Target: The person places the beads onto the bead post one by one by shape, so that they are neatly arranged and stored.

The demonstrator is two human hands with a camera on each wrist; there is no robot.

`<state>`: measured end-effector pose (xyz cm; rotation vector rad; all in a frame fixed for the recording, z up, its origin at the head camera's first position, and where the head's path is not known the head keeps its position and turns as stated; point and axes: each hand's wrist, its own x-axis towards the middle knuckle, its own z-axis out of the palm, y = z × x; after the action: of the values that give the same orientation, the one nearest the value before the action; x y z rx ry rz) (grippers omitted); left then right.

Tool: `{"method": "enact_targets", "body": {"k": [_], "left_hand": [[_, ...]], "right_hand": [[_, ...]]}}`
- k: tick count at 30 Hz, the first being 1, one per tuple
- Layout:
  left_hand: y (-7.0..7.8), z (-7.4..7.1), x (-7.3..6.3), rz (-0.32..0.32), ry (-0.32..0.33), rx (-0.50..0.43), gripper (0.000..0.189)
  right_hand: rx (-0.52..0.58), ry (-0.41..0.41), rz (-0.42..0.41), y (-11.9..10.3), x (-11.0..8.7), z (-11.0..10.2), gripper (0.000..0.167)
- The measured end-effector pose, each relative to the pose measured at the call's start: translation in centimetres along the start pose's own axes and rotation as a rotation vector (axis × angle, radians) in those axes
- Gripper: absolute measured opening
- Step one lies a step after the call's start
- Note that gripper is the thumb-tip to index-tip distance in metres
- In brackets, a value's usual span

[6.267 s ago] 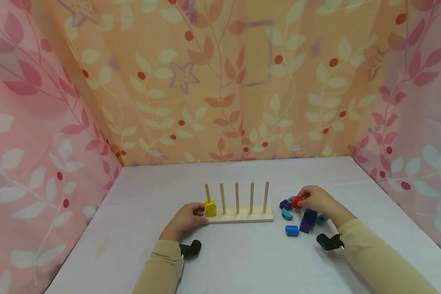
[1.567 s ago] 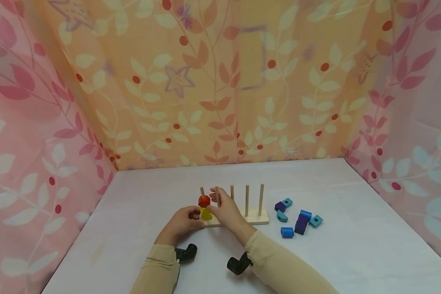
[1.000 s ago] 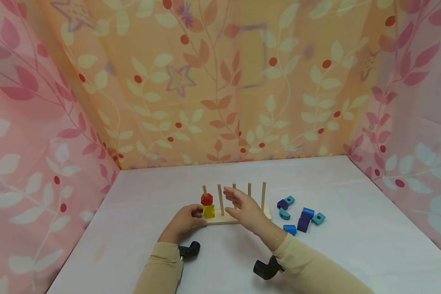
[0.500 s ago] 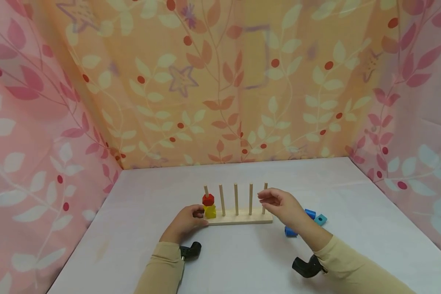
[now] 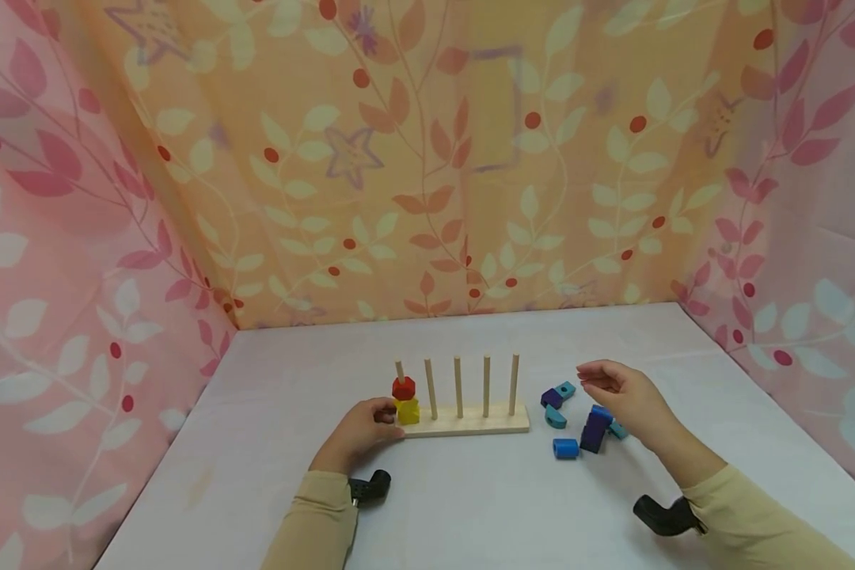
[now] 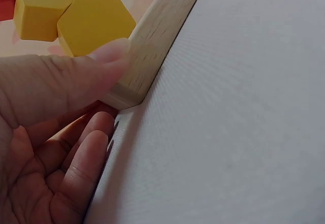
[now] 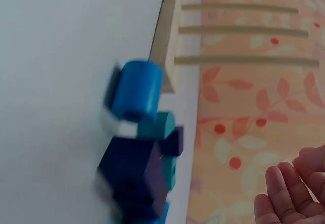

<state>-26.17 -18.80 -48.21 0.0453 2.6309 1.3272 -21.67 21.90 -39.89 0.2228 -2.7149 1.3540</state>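
Note:
My left hand (image 5: 359, 431) holds the left end of a wooden peg board (image 5: 470, 424), with the thumb (image 6: 109, 61) on the base's corner. Yellow hexagonal blocks (image 6: 96, 23) sit low on the leftmost peg, and a red block (image 5: 403, 388) rests on top of them. The other pegs are bare. My right hand (image 5: 630, 396) hovers over the loose blocks at the right, holding nothing, its fingers (image 7: 277, 183) loosely bent. Below it lie dark purple blocks (image 5: 593, 434) and a blue cylinder (image 5: 566, 449); part of a teal block (image 5: 618, 430) is hidden by the hand.
Left of my right hand lie a purple block (image 5: 552, 398), a teal square block with a hole (image 5: 565, 389) and a teal half-round block (image 5: 555, 417). The white tabletop (image 5: 470, 507) is bounded by patterned cloth (image 5: 427, 158) at the back and sides.
The red block, earlier in my right hand, now sits on the leftmost peg. My right hand has let go and moved right, back over the loose blocks. The left hand stays at the board.

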Motion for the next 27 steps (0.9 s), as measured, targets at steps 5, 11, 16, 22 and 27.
{"method": "enact_targets", "body": {"k": [5, 11, 16, 22, 27], "left_hand": [[-0.3, 0.0, 0.3, 0.004, 0.005, 0.006, 0.051], [-0.2, 0.1, 0.2, -0.012, -0.002, -0.034, 0.051], [0.0, 0.1, 0.1, -0.012, -0.008, -0.022, 0.051], [0.1, 0.0, 0.0, -0.036, -0.015, -0.027, 0.051], [0.2, 0.0, 0.0, -0.045, -0.007, -0.033, 0.050]], "right_hand": [[-0.069, 0.032, -0.005, 2.1, -0.4, -1.5, 0.033], [-0.107, -0.013, 0.029, 4.7, -1.0, -3.1, 0.034], [-0.118, -0.073, 0.038, 6.6, -1.4, -3.8, 0.034], [-0.120, -0.142, 0.068, 8.3, -1.4, -3.8, 0.032], [-0.103, -0.202, 0.126, 9.0, -1.2, -3.6, 0.032]]}}
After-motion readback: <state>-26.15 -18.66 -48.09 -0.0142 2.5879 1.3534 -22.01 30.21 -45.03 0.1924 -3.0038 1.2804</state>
